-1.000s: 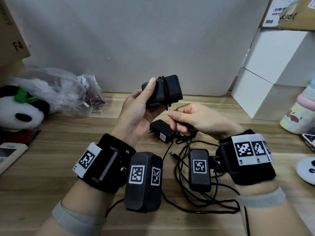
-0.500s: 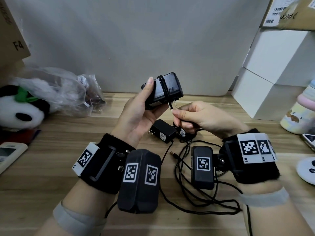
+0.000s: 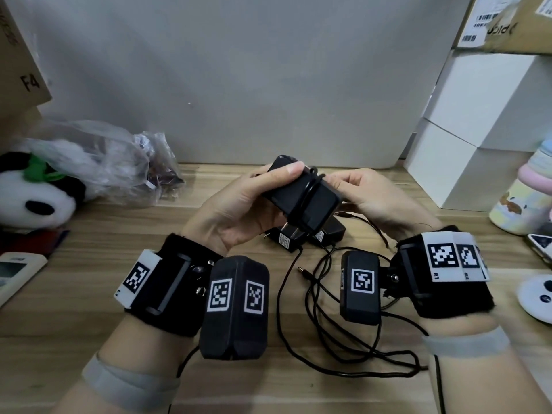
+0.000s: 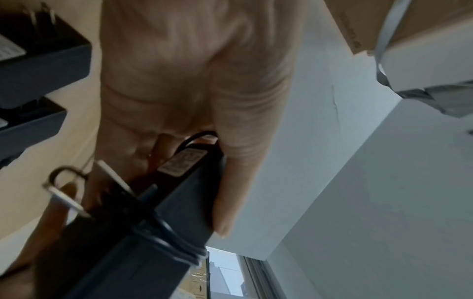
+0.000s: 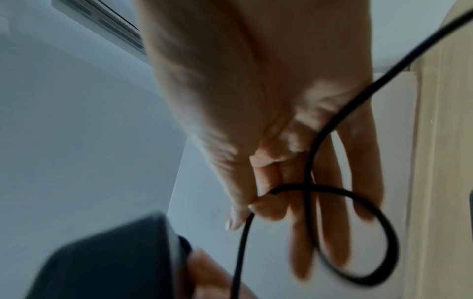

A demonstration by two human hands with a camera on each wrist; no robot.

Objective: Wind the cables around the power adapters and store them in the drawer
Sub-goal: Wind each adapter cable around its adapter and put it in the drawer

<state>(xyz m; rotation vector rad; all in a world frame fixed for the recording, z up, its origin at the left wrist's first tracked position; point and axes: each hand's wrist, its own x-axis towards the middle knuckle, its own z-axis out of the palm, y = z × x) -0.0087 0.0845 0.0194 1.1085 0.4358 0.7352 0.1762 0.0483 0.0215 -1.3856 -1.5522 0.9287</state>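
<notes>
My left hand (image 3: 257,201) grips a black power adapter (image 3: 301,198) above the table, thumb along its top edge. A few turns of its black cable (image 3: 310,189) circle its middle. In the left wrist view the adapter (image 4: 153,232) shows its wound cable (image 4: 174,242) and metal prongs (image 4: 69,198). My right hand (image 3: 355,189) is behind the adapter's right side. It pinches the cable (image 5: 253,206) between thumb and forefinger, with a loose loop (image 5: 379,232) beyond. Two more black adapters (image 3: 286,239) (image 3: 331,231) lie on the wooden table (image 3: 89,294) underneath. No drawer is in view.
Loose black cables (image 3: 328,324) with a barrel plug (image 3: 303,269) sprawl between my wrists. A panda plush (image 3: 35,198) and a plastic bag (image 3: 104,162) sit at the left, a white remote (image 3: 15,273) at the left edge. White boxes (image 3: 478,144) and a pastel bottle (image 3: 522,198) stand at the right.
The adapter has dropped lower and turned, its prongs now pointing toward me. My right hand has risen from below it to behind its right side, bringing the cable along.
</notes>
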